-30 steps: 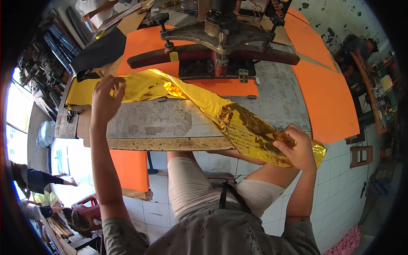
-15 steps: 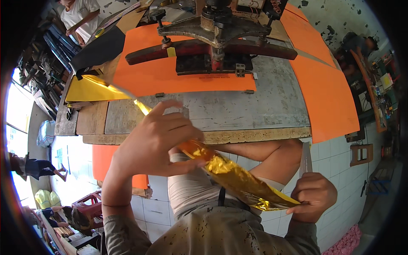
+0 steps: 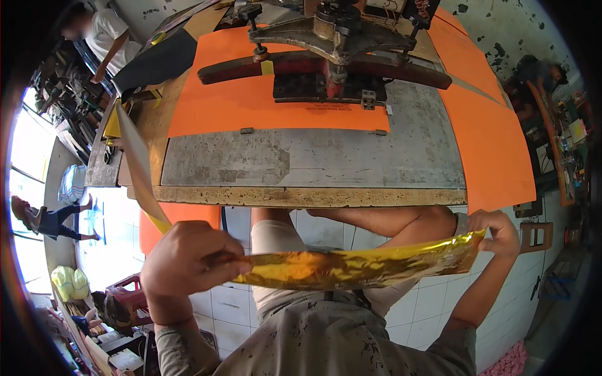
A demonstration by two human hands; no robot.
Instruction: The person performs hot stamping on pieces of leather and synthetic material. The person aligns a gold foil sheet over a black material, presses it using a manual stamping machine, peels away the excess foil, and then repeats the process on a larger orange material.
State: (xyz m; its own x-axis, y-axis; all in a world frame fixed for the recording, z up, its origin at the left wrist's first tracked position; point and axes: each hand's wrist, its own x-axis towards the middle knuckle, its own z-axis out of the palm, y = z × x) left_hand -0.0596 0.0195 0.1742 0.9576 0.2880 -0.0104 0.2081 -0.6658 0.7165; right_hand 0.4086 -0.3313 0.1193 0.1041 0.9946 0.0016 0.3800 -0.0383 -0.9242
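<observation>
A strip of shiny gold foil (image 3: 357, 268) is stretched nearly level over my lap, short of the table's front edge. My left hand (image 3: 188, 260) is closed on it at the left, the foil passing through the fingers. Beyond that hand, the sheet's dull pale side (image 3: 137, 164) runs up to the table's left part. My right hand (image 3: 498, 237) pinches the strip's right end between thumb and fingers. In the earlier frame a grey blade-like piece stands up from the right hand; now that spot is mostly hidden.
Ahead, a heavy press (image 3: 335, 37) stands over a large orange sheet (image 3: 216, 103) on the grey-topped table (image 3: 351, 163). More orange sheets (image 3: 489, 144) hang over the table's right side. A black sheet (image 3: 157, 62) lies at the far left, near a standing person (image 3: 110, 37).
The foil has swung from a slant to nearly level. My left hand has moved down and left, my right hand up. The foil at the table's left has lifted and turned its pale side.
</observation>
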